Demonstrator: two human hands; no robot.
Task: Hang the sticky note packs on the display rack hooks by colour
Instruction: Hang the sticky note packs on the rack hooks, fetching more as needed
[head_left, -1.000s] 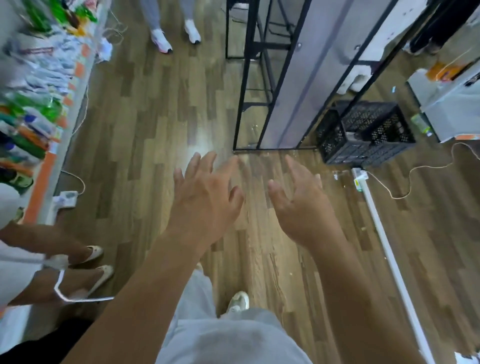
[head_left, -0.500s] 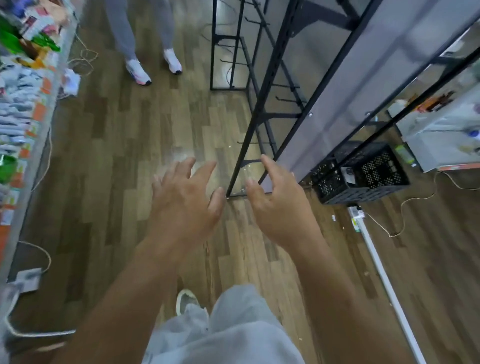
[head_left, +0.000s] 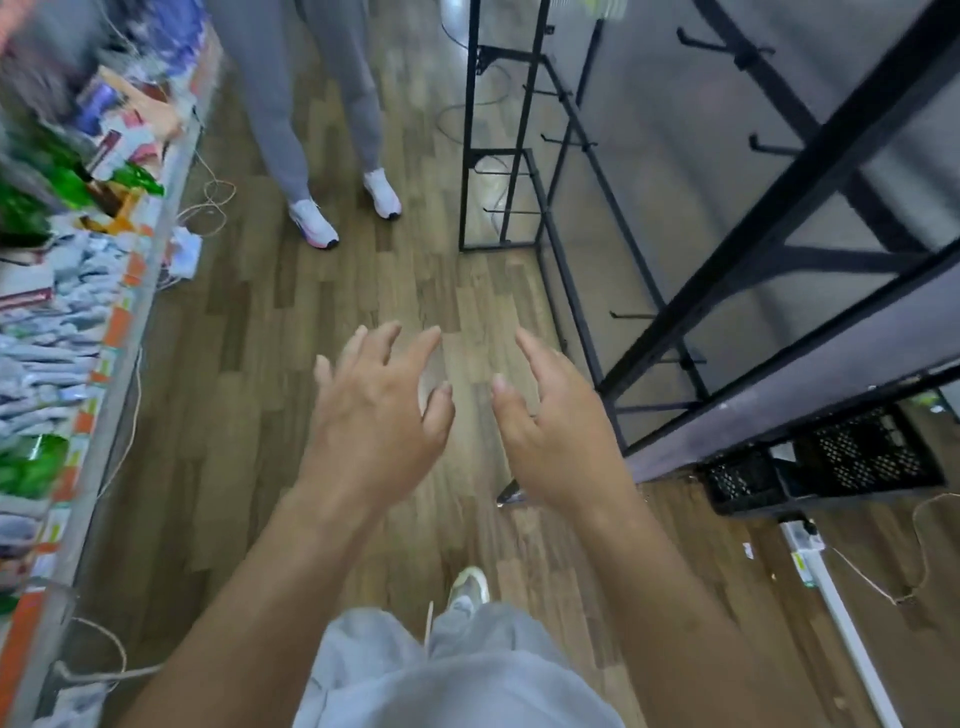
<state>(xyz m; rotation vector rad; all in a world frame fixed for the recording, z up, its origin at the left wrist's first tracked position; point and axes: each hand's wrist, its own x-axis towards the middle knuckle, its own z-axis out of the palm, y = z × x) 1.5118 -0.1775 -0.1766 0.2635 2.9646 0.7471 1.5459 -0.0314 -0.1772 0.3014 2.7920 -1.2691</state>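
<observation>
Both hands are empty, fingers spread and loosely bent: the left hand (head_left: 374, 415) and right hand (head_left: 556, 431) hover over the wood-plank floor (head_left: 291, 364), just left of the display rack (head_left: 769, 218). The rack is a black metal frame with grey panels and thin, bare hooks (head_left: 631, 315). A perforated black plastic crate (head_left: 857, 457) sits beyond it, contents unclear. Well left of the rack, a shelf (head_left: 104, 332) holds blurred packets with unreadable labels; no sticky note packs can be made out.

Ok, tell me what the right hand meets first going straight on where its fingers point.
Nothing close: the right hand points over bare wooden floor. Further on its line nears the end frame of the black display rack, though depth is unclear.
</observation>
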